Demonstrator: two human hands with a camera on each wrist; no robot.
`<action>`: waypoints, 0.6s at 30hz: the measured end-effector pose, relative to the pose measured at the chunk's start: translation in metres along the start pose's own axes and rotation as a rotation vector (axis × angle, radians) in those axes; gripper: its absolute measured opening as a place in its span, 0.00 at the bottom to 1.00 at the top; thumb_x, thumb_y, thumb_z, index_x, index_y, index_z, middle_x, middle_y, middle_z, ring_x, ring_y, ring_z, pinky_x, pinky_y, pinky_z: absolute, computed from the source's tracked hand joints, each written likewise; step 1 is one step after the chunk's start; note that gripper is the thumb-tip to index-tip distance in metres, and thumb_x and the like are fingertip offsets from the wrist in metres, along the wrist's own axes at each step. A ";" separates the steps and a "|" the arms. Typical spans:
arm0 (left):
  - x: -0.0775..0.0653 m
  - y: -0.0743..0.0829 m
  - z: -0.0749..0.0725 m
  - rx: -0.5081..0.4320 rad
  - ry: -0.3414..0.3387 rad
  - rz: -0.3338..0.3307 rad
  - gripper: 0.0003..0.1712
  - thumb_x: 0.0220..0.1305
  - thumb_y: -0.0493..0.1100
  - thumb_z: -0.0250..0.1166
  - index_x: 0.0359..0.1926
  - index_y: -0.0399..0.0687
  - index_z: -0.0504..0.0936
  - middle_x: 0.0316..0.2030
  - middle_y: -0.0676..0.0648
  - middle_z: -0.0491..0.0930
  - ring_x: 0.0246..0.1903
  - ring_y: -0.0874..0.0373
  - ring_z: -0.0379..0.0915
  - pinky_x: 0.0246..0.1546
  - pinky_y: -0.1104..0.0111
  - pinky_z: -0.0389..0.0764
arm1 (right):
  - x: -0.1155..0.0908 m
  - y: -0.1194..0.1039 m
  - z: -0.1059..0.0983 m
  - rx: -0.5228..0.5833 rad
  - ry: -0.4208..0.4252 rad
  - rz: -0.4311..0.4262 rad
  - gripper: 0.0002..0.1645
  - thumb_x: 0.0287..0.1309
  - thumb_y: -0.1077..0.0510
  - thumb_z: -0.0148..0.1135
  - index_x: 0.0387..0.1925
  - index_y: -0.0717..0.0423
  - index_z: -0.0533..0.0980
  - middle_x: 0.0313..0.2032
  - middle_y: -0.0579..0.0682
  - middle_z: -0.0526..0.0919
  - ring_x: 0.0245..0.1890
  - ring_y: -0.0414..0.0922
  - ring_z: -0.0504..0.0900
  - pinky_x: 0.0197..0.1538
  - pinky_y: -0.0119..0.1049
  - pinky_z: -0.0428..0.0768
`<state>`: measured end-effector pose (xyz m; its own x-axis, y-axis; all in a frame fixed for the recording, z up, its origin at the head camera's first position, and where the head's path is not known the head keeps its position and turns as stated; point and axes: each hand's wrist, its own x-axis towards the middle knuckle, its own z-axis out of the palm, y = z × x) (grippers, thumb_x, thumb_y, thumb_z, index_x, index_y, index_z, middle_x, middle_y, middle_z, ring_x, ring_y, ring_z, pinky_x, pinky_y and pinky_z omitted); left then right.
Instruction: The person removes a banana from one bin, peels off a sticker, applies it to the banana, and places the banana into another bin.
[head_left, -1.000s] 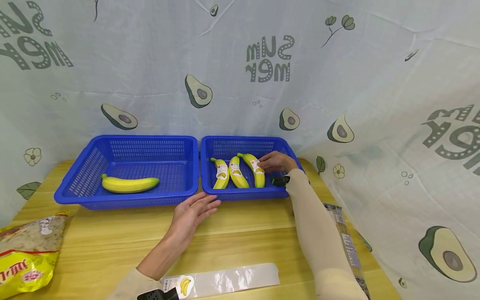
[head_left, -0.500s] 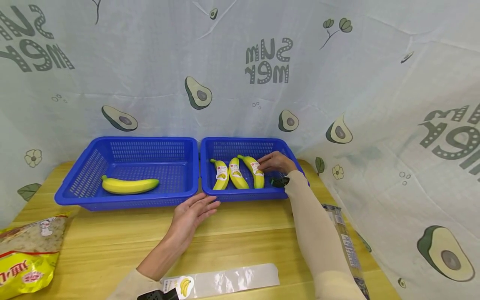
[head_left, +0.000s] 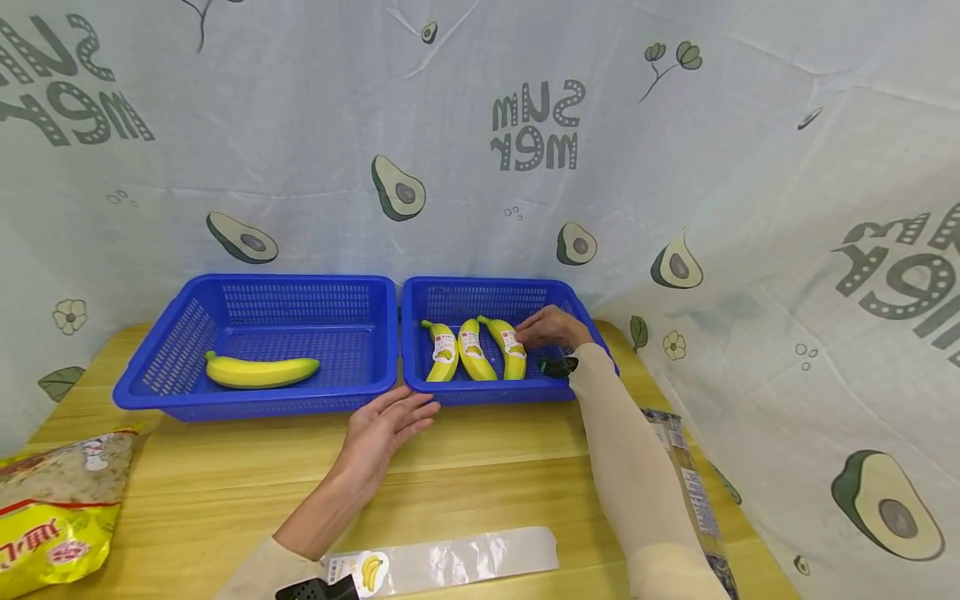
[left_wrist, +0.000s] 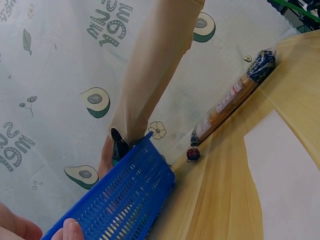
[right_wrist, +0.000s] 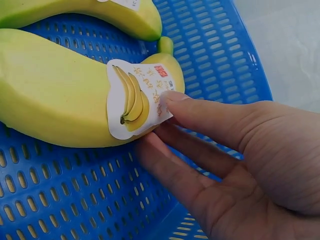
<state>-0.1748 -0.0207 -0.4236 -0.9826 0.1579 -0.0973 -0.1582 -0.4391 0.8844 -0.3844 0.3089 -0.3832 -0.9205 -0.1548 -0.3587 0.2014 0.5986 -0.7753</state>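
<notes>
In the right blue basket (head_left: 487,392) lie three bananas with white banana-print labels. My right hand (right_wrist: 235,150) holds the rightmost banana (right_wrist: 55,95) by its side, thumb on the label (right_wrist: 137,100) and fingers at the lower edge. The middle banana (head_left: 475,357) and the left banana (head_left: 442,354) lie beside it. My left hand (head_left: 390,425) has its fingers extended at the basket's front left corner, fingertips right at the rim. The left blue basket (head_left: 262,402) bears one banana (head_left: 262,372) with no label showing.
On the wooden table (head_left: 465,467) lies a glossy white backing strip (head_left: 465,562) with one banana label (head_left: 370,573) at its left end. A yellow snack bag (head_left: 63,508) sits at the left edge, a long wrapped packet (head_left: 693,492) at the right. A printed curtain (head_left: 300,150) hangs behind.
The rightmost banana has shifted slightly forward and left in its basket, with my right hand still on it. My left hand has stayed in place.
</notes>
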 end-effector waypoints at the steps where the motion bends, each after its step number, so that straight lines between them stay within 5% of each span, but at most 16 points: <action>1: 0.000 0.000 0.000 -0.002 0.001 -0.001 0.30 0.83 0.31 0.52 0.79 0.27 0.59 0.69 0.25 0.74 0.60 0.46 0.85 0.62 0.62 0.85 | 0.000 0.000 0.000 0.002 -0.001 0.003 0.26 0.74 0.62 0.68 0.66 0.74 0.77 0.64 0.70 0.81 0.62 0.62 0.85 0.69 0.54 0.81; 18: -0.003 0.002 0.000 0.024 -0.015 -0.015 0.28 0.82 0.31 0.53 0.77 0.26 0.62 0.67 0.27 0.77 0.60 0.45 0.85 0.63 0.60 0.85 | -0.020 -0.020 -0.011 0.059 0.032 -0.158 0.31 0.83 0.58 0.56 0.75 0.75 0.66 0.72 0.73 0.72 0.73 0.66 0.73 0.77 0.55 0.71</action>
<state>-0.1720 -0.0224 -0.4219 -0.9786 0.1773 -0.1039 -0.1701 -0.4150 0.8938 -0.3733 0.3083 -0.3546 -0.9522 -0.2179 -0.2143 0.0721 0.5212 -0.8504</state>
